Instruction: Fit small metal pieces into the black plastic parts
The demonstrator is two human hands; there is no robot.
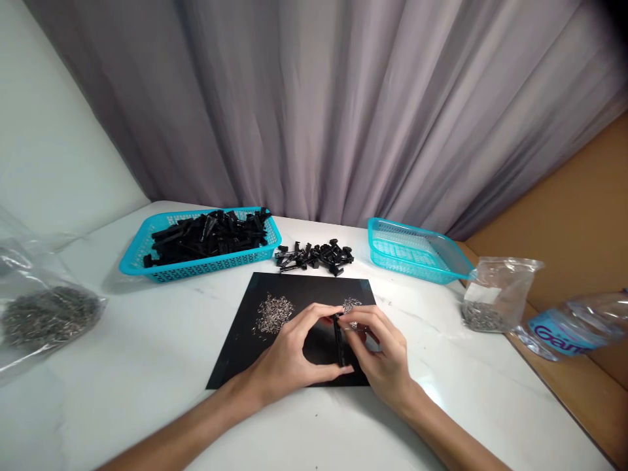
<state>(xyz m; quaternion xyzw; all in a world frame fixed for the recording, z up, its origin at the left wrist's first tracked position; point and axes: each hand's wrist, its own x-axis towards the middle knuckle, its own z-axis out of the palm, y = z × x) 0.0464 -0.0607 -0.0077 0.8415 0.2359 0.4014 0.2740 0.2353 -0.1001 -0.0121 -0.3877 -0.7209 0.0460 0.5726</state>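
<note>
My left hand (294, 350) holds a slim black plastic part (338, 341) upright between thumb and fingers, over the black mat (240, 347). At the part's upper end, my right hand (380, 350) pinches with thumb and index finger; whatever small thing it may grip there is too small to make out. On the mat left of my hands lies a pile of small metal pieces (275, 314). Behind my right fingers, partly covered, is a second, smaller metal pile (351, 305).
Black parts fill a blue basket (196, 267) at back left. More black parts (316, 256) lie behind the mat. A second blue basket (417, 268) stands back right, near a bag of metal pieces (485, 314) and a bottle (574, 327). Another bag (49, 314) lies left.
</note>
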